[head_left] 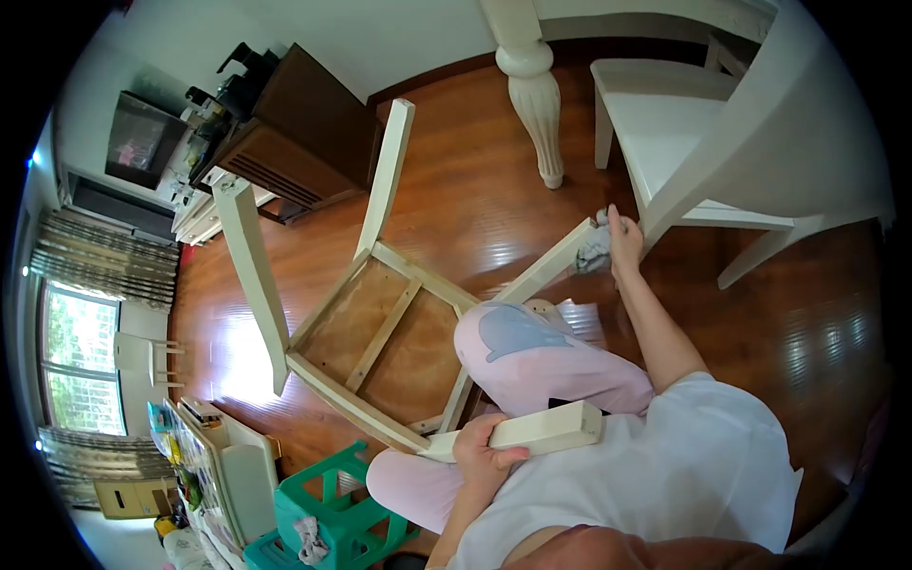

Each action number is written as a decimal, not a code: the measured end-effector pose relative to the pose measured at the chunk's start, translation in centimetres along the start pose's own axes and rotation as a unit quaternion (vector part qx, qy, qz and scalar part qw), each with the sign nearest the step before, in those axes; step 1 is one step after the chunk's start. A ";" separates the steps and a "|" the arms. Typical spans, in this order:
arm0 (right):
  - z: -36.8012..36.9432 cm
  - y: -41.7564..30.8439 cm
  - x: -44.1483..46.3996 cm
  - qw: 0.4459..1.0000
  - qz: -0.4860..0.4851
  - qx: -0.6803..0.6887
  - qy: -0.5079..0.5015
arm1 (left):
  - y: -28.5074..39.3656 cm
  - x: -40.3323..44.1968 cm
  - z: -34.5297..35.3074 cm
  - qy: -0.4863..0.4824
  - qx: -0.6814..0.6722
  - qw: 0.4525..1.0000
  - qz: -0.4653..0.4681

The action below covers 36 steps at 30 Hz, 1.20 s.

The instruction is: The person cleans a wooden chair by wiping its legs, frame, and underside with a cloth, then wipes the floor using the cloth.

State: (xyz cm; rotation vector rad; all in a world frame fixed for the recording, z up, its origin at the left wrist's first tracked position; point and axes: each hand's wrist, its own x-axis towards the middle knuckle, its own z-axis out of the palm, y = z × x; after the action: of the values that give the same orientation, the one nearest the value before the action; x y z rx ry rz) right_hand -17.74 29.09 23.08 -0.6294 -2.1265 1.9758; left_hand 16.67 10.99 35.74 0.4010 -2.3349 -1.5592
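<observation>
An upturned cream wooden chair (389,245) lies before my knees, its brown underside facing me and its legs sticking out. My left hand (483,454) is wrapped round the near leg (551,429), which crosses my lap. In my right hand (623,245) is a crumpled grey cloth (594,249), pressed against the end of another leg (546,264). The fingers of that hand are closed around the cloth and partly hidden.
A white chair (665,119) and a carved table leg (535,104) stand close on the right. A green plastic stool (328,503) with a rag (311,541) on it is at the lower left. Beyond stands a dark wooden cabinet (304,133).
</observation>
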 end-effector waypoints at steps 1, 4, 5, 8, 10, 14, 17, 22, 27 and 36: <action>0.5 -0.4 -0.1 0.999 -0.017 0.046 -0.014 | 0.4 -0.1 -0.3 -0.006 0.001 1.000 -0.006; 0.4 -0.4 0.1 0.998 -0.018 0.015 -0.056 | 2.7 -0.1 -1.8 -0.022 0.087 0.996 0.030; -0.1 0.4 0.0 0.994 -0.011 -0.053 -0.091 | 3.1 -0.2 -2.2 -0.032 0.095 0.995 0.020; -1.6 1.2 -1.6 0.994 -0.018 -0.081 -0.073 | 3.3 -0.5 -2.5 -0.043 0.099 0.994 0.008; -2.6 1.4 -2.2 0.995 0.000 -0.082 -0.059 | 5.0 -0.3 -3.0 -0.054 0.121 0.991 0.015; -3.8 0.9 -3.2 0.997 -0.021 -0.064 -0.047 | 7.4 -0.4 -3.4 -0.077 0.137 0.988 -0.005; -4.0 2.9 -3.5 0.994 -0.025 -0.103 -0.030 | 8.3 -0.2 -3.8 -0.077 0.143 0.987 0.010; -5.0 2.6 -2.2 0.983 0.116 0.142 -0.030 | 9.5 0.3 -3.9 -0.082 0.140 0.986 0.031; -3.0 0.6 -1.0 0.951 0.187 0.245 0.001 | 7.7 0.5 -2.6 -0.090 0.119 0.988 0.044; 1.0 -4.2 2.4 0.956 0.124 0.249 -0.094 | 2.9 -1.2 1.6 -0.066 0.056 0.995 0.042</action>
State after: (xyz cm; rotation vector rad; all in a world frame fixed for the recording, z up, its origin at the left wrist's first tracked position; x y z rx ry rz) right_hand -21.07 29.01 26.72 -0.6564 -1.5818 2.6691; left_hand 16.92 13.85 37.70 0.2267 -2.5132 -1.4607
